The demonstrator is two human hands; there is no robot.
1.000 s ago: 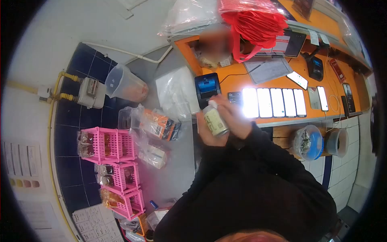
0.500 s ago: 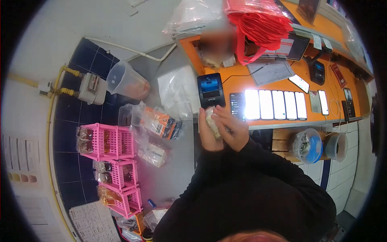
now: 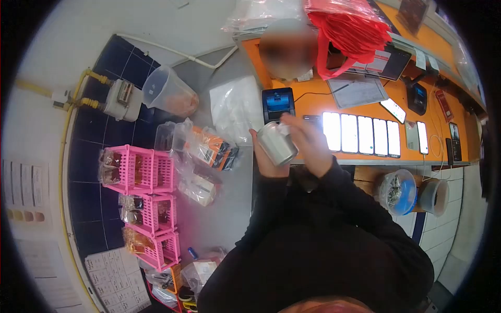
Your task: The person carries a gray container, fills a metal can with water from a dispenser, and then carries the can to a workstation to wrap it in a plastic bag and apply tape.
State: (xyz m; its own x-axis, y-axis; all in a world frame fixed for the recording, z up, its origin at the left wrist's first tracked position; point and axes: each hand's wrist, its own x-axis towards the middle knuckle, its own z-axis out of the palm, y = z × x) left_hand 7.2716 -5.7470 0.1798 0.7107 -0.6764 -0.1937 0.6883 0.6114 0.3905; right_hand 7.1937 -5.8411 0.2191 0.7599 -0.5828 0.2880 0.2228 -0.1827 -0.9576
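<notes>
A silver can [image 3: 277,144] lies tilted in my left hand [image 3: 267,166], whose fingers and palm wrap round its side. Over the can's far right side is my right hand [image 3: 311,144], somewhat blurred. Its fingertips press a small white tissue-like piece [image 3: 283,129] against the can near its upper rim. Just beyond the hands stands a black receipt printer [image 3: 278,103]. To the right of my right hand, a row of several phones [image 3: 348,133] with bright white screens lies on the orange counter [image 3: 313,97].
Pink stacked baskets [image 3: 151,172] with packets line the left wall. Plastic-wrapped packs [image 3: 209,148] and a clear bucket [image 3: 169,91] sit on the grey surface. Red bags [image 3: 352,34] hang over the counter's back. Below it at right are two tubs [image 3: 397,193].
The can has turned in my left hand, so its silver side now shows. My right hand has moved slightly right and up, and the white piece shows at its fingertips. The view has shifted slightly.
</notes>
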